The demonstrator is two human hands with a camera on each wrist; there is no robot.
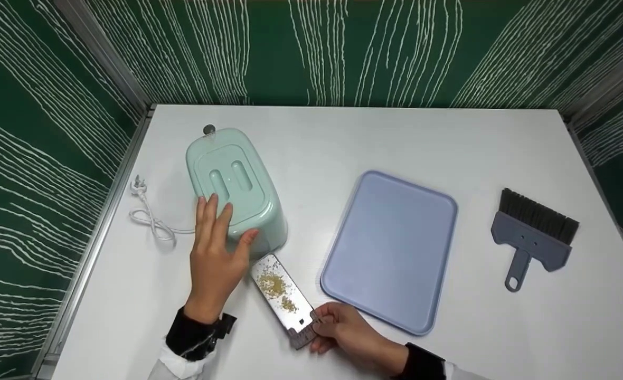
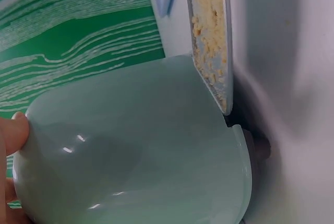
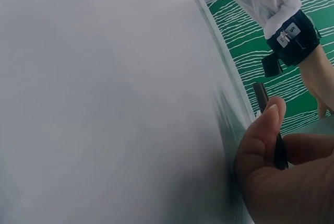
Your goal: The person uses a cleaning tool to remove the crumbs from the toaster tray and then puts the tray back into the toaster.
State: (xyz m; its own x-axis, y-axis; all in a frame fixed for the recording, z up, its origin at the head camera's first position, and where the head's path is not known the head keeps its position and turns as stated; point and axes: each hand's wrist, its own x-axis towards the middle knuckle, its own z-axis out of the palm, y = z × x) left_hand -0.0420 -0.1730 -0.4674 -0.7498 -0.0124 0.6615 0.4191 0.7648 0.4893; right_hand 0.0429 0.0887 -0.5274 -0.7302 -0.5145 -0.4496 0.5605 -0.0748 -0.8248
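Note:
A mint-green toaster (image 1: 253, 206) with two long slots in its top stands on the left of the table. My left hand (image 1: 214, 269) rests on its near end, fingers straight over the top edge. My right hand (image 1: 346, 328) pinches the dark near end of a narrow metal crumb tray (image 1: 298, 314) between thumb and fingers. Yellowish crumbs (image 1: 273, 285) lie on the tray, mostly towards its far half. In the left wrist view, the tray's far end meets the lower edge of the toaster (image 2: 120, 130). The right wrist view shows the thumb (image 3: 263, 130) over the tray's dark edge.
A blue-grey rectangular tray (image 1: 390, 253) lies right of the crumb tray. Farther right lies a grey brush (image 1: 533, 237) with dark bristles. The toaster's white cord and plug (image 1: 153, 219) lie at the left. Green walls (image 1: 269, 53) border the white table.

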